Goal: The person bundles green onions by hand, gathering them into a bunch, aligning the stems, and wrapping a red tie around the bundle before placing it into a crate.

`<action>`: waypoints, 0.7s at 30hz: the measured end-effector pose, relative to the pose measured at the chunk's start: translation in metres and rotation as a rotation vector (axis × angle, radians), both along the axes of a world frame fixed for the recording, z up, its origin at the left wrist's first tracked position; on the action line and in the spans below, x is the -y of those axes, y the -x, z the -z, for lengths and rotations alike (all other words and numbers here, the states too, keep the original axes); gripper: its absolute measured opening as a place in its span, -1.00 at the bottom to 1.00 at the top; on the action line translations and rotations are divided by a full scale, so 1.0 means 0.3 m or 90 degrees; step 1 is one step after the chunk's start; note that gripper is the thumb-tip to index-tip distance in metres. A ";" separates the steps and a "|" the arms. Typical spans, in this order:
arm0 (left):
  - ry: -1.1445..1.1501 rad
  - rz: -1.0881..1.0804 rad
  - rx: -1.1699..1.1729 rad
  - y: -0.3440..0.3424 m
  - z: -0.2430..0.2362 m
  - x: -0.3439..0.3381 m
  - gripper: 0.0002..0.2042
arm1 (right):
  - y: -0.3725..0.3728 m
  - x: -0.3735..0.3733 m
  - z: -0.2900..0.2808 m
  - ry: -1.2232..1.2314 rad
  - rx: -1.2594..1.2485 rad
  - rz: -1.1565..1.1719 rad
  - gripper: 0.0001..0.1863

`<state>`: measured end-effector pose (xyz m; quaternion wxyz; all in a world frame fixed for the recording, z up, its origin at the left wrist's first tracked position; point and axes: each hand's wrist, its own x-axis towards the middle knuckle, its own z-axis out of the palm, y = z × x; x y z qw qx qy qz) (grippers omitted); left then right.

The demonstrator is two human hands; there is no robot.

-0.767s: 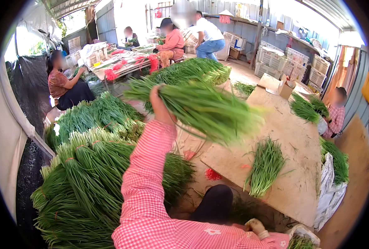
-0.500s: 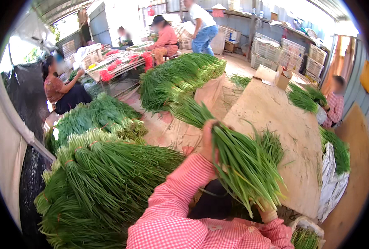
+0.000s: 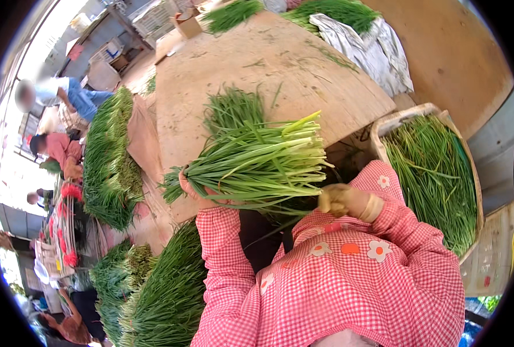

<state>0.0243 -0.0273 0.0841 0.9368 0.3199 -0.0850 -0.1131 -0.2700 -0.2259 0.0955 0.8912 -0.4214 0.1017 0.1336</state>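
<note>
A thick bunch of green garlic chives [image 3: 257, 165] lies crosswise above my lap, its pale stem ends to the right and leafy tips to the left. My left hand [image 3: 202, 192] is closed round the leafy part from below, some fingers hidden under the leaves. My right hand [image 3: 344, 201], in a yellowish glove, has its fingers pressed together close beside the pale stem ends. Whatever it may pinch is too small to make out. Beyond the bunch, a loose heap of chives [image 3: 234, 110] rests on the wooden board [image 3: 193, 72].
At right stands a lined crate of loose chives [image 3: 433, 173]. Large chive piles [image 3: 109, 168] and tied bundles [image 3: 167, 289] lie at left. A white sack [image 3: 366, 49] sits beyond the board, near a cardboard box [image 3: 186, 26]. Several people are at the left.
My view has turned toward the right, bringing the crate fully in. The bunch now lies level across the picture rather than slanting. My left hand keeps its hold; the right stays by the stem ends.
</note>
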 end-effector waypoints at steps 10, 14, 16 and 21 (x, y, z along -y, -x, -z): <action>0.074 0.079 0.030 0.011 -0.015 0.114 -0.76 | 0.159 0.165 -0.125 0.313 0.153 0.356 -0.76; 0.010 0.019 -0.063 0.086 -0.073 0.216 -0.82 | 0.031 0.067 -0.134 0.203 0.160 0.176 -0.56; 0.084 0.132 -0.032 0.160 -0.160 0.254 -0.83 | 0.000 -0.004 -0.067 0.132 0.131 0.065 -0.73; 0.096 0.163 0.086 0.123 -0.149 0.224 -0.84 | 0.065 0.028 -0.095 0.357 0.100 -0.075 -0.83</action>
